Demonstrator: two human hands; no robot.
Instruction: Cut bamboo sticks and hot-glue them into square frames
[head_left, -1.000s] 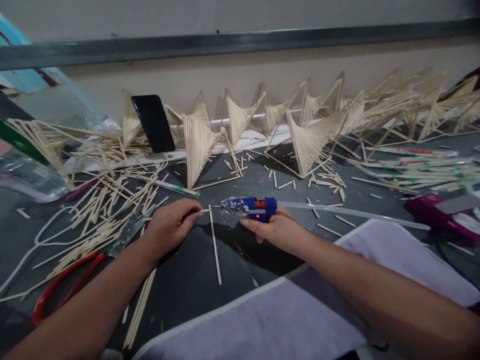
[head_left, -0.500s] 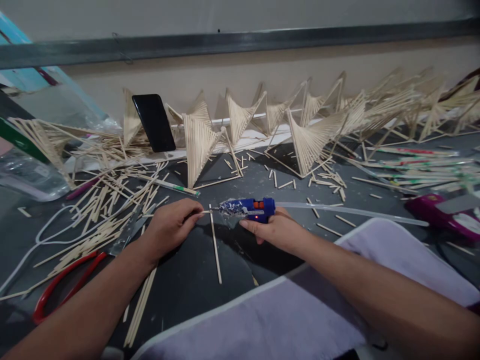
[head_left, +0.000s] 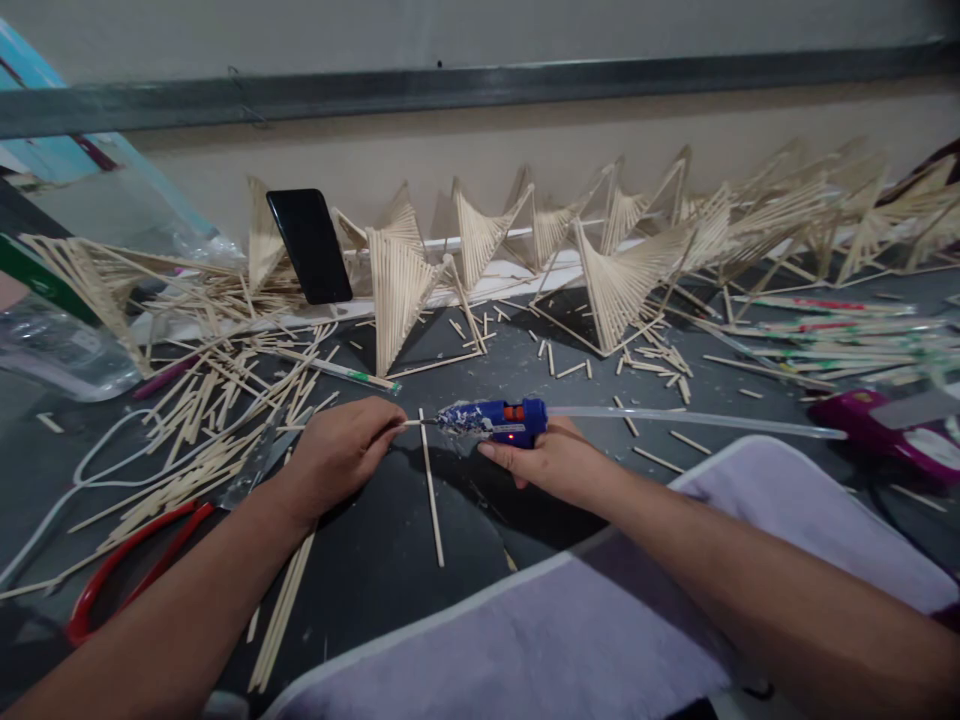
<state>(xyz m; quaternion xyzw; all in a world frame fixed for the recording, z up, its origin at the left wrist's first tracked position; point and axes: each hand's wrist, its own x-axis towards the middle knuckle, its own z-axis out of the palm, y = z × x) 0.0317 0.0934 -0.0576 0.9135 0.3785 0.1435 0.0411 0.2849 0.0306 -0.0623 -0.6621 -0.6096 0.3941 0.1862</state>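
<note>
The left hand is clamped on a held stick, thumb and fingers together, with one end projecting toward the right hand. The right hand is wrapped about the blue glue gun, whose nozzle points at the left hand and lies at or just beside the stick's projecting end; actual contact cannot be told. Between the hands a second stick rests on the dark table, its far end near the nozzle and its near end toward the wearer. A clear glue stick extends rightward from the gun, above the right forearm, toward a purple device. Nearer than the right hand, and partly beneath its forearm, lies a pale cloth. Left of the left hand are loose sticks, a white cord and red-handled scissors, the last partly covered by the forearm. Beyond both hands stand fan-like stick frames; a phone leans beyond the left hand.
</note>
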